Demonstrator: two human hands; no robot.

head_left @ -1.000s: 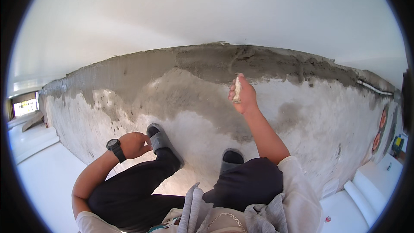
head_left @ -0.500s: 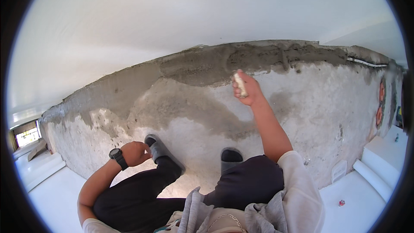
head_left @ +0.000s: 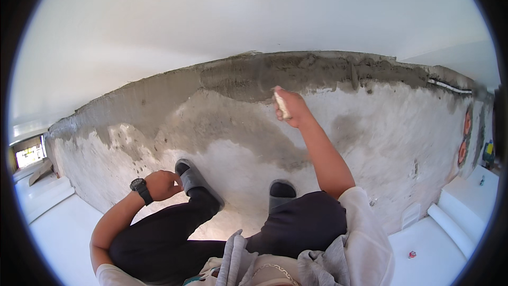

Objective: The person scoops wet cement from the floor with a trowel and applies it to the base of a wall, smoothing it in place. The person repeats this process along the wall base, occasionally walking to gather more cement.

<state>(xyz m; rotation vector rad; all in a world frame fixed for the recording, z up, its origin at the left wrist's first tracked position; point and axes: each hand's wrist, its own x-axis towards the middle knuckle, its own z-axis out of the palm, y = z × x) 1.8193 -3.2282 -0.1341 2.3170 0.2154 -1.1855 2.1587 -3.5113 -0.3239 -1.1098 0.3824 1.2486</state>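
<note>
My right hand [head_left: 294, 109] is closed round the cream-coloured handle [head_left: 282, 107] of a hand tool. The tool's working end blurs into the dark wet mortar strip [head_left: 233, 79], so its shape is hard to make out. That hand is at the strip's lower edge, near its middle. My left hand [head_left: 163, 184], with a black watch [head_left: 142, 190] on the wrist, hangs beside my left knee, close to a grey slipper [head_left: 197, 179]. Its fingers are loosely curled and nothing shows in them.
A smooth white surface [head_left: 254, 10] borders the mortar strip. Patchy grey cement [head_left: 381, 127] spreads around my feet. A white pipe [head_left: 448, 86] runs along the strip at the right, above orange round fittings [head_left: 465, 135]. White ledges [head_left: 63, 233] stand at both sides; a small red item [head_left: 412, 255] lies on the right one.
My right hand has moved a little left along the mortar strip with the tool. My left hand has stayed beside the knee; the view has shifted slightly.
</note>
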